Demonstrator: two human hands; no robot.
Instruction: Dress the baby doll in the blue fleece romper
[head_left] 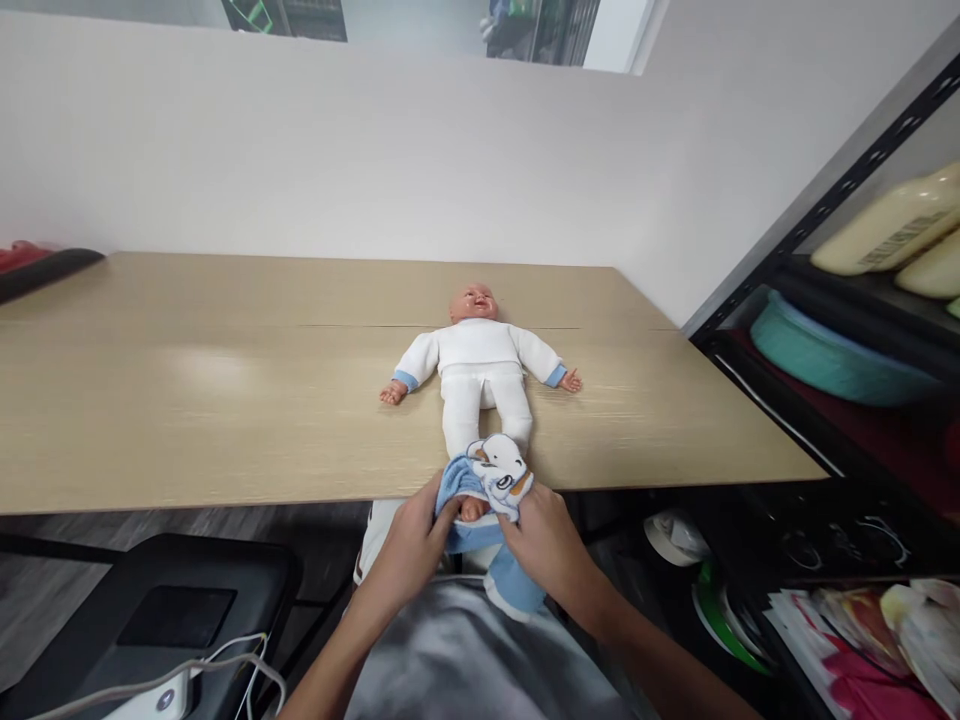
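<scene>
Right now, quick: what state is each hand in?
Left hand: closed, holding one side of the blue garment.
Right hand: closed, holding the garment's other side.

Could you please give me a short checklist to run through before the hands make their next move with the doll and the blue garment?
1. Doll lying on its back on the table: ok, face up with arms spread.
2. Left hand gripping the blue garment: ok, it holds one side.
3. Right hand gripping the garment: ok, it holds the opposite side.
4. One foot showing in the garment's opening: ok.
5. Other foot's position: cannot tell, it is hidden.
6. Garment smooth, without folds: not ok, it is bunched between the hands.
</scene>
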